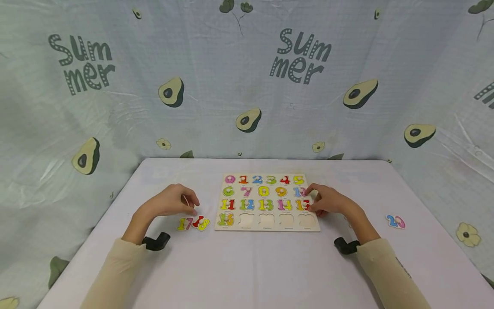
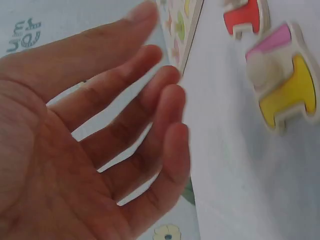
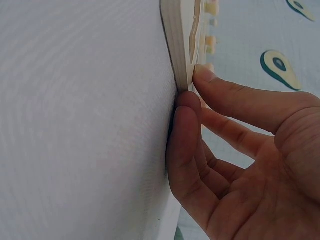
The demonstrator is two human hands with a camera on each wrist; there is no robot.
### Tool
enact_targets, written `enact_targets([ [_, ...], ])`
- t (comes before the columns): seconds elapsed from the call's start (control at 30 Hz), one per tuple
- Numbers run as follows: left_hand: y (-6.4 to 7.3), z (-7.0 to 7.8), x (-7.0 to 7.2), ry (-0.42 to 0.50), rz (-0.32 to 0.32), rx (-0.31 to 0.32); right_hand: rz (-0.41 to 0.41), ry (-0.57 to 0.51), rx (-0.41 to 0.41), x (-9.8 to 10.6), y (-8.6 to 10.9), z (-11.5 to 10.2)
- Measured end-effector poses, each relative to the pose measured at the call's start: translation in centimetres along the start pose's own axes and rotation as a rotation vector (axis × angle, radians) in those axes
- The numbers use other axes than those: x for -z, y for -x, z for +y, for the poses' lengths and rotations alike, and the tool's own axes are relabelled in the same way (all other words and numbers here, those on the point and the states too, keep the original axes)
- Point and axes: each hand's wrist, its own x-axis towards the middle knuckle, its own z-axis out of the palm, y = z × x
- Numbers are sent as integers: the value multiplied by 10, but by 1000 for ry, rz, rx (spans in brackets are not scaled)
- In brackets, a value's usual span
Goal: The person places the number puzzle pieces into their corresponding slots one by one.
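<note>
A wooden number puzzle board (image 1: 256,221) lies on the table with colourful knobbed number pieces in its upper three rows. In its bottom row the 16 piece (image 1: 226,219) sits at the left, beside several bare recesses. My right hand (image 1: 328,200) grips the board's right edge, thumb on the top face near the 15 piece (image 1: 302,205) and fingertips against the side. Hovering left of the board, my left hand (image 1: 173,201) holds nothing, its fingers loosely bent. Just below it lie a yellow-and-pink 17 piece (image 1: 185,223) and a red-and-yellow 18 piece (image 1: 201,222).
A blue-and-pink 20 piece (image 1: 395,222) lies far right on the white table (image 1: 254,266). Another small piece is mostly hidden behind the right forearm. Black wrist mounts (image 1: 156,241) sit on both wrists. A printed curtain (image 1: 216,64) hangs behind the table.
</note>
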Motion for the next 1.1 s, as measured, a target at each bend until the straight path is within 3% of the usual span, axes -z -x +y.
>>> enact_targets([
  [0.17, 7, -9, 7, 29, -92, 36, 2, -5, -8, 0, 0, 0],
  [0.37, 5, -14, 2, 34, -171, 38, 4, -10, -1, 0, 1, 3],
  [0.7, 5, -15, -7, 33, -211, 72, 1, -11, -3, -2, -1, 3],
  [1.1, 4, -18, -8, 30, -204, 81, 1, -6, 2, -1, -3, 3],
])
